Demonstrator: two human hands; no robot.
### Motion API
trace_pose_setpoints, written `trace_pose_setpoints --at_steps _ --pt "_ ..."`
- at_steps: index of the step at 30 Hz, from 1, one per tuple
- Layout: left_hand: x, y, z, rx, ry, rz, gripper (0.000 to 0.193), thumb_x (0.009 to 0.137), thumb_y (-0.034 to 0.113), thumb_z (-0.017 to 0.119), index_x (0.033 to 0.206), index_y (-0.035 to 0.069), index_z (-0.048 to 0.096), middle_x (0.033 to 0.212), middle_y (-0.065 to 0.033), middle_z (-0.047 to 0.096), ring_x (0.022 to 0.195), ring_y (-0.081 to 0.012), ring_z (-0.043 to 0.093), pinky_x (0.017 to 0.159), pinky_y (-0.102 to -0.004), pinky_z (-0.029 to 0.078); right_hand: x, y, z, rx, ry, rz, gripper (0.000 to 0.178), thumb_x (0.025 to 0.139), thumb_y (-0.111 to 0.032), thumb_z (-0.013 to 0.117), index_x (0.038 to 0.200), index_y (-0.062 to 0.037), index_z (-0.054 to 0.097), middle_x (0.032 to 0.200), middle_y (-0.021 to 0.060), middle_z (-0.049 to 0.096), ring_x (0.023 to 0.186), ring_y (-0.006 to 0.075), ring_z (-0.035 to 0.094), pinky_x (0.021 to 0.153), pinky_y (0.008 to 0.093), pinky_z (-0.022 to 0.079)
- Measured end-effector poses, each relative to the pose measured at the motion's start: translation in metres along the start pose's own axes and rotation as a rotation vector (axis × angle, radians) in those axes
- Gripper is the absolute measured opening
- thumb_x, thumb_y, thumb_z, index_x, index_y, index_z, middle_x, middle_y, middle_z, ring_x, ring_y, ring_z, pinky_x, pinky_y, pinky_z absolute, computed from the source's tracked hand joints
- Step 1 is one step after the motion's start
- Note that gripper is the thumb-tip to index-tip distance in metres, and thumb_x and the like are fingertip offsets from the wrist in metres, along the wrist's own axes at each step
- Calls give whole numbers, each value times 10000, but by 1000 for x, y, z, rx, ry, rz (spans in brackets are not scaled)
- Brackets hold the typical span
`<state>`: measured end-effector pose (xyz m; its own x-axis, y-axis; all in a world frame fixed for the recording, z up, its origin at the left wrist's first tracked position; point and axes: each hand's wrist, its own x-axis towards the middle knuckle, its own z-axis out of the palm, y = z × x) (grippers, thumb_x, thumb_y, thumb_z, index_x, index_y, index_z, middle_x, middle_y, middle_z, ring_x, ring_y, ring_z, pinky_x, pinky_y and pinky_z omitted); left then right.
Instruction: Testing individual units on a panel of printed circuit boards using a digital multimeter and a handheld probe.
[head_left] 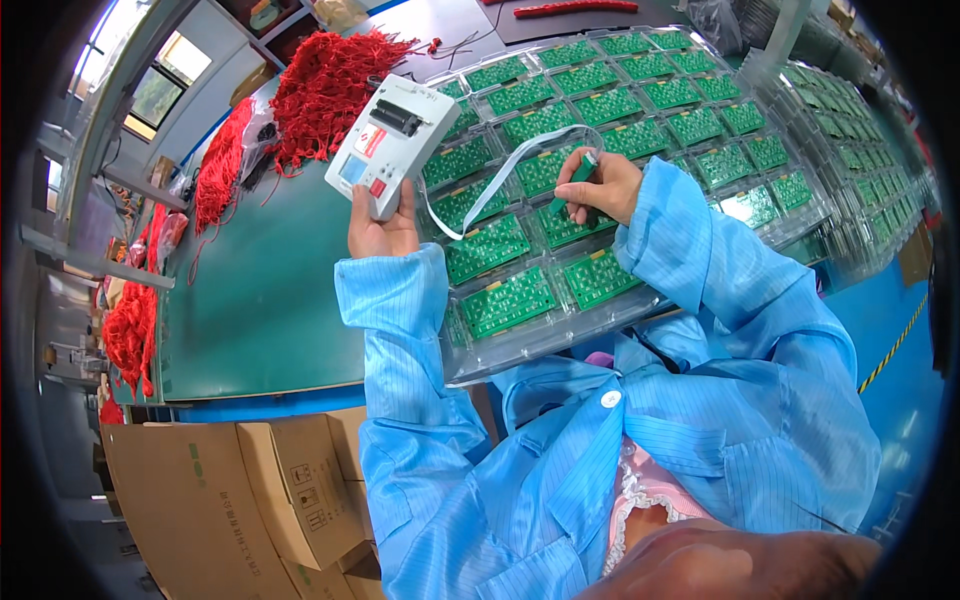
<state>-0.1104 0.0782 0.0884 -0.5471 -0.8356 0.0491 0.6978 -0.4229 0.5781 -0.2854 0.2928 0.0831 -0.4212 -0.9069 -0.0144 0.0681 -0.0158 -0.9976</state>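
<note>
My left hand (pixel 384 222) is closed around the lower end of a white handheld programmer (pixel 408 98), which has a black socket, a small blue screen and a red button. A grey ribbon cable (pixel 497 178) loops from the device across to my right hand (pixel 606 188). There my fingers pinch a small green probe connector (pixel 583 168). Its lower tip is over a green circuit board (pixel 568 228) in a clear plastic tray (pixel 520 352); whether it touches the board I cannot tell. Several rows of similar boards fill the tray.
Another stack of clear trays with boards (pixel 850 150) stands to the right. Bundles of red wires (pixel 325 95) lie at the back left of the green table (pixel 270 290). Cardboard boxes (pixel 200 500) stand below the table's front edge at left.
</note>
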Motion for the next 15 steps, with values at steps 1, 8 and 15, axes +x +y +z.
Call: trace_pose_setpoints --at_steps 1,8,15 --pt "0 0 -4 5 5 -4 340 861 164 449 1120 -41 372 1060 -183 509 914 -277 549 746 -360 501 0 -1 1 11 18 2 98 739 -19 581 780 -22 492 600 69 525 501 132 520 467 224 445" --pt "-4 -4 -14 110 -52 -10 326 860 170 457 1103 -34 381 1017 -182 518 873 -273 557 690 -335 514 -9 -19 9 -335 210 -65 92 730 -31 592 750 -30 502 570 57 522 468 121 503 434 213 427" --pt "-7 -3 -4 145 11 -23 322 857 168 465 1090 -37 379 1003 -190 511 854 -273 557 681 -331 513 -4 -24 11 -311 170 13 86 708 -18 592 744 -35 516 574 53 533 458 110 495 425 204 422"
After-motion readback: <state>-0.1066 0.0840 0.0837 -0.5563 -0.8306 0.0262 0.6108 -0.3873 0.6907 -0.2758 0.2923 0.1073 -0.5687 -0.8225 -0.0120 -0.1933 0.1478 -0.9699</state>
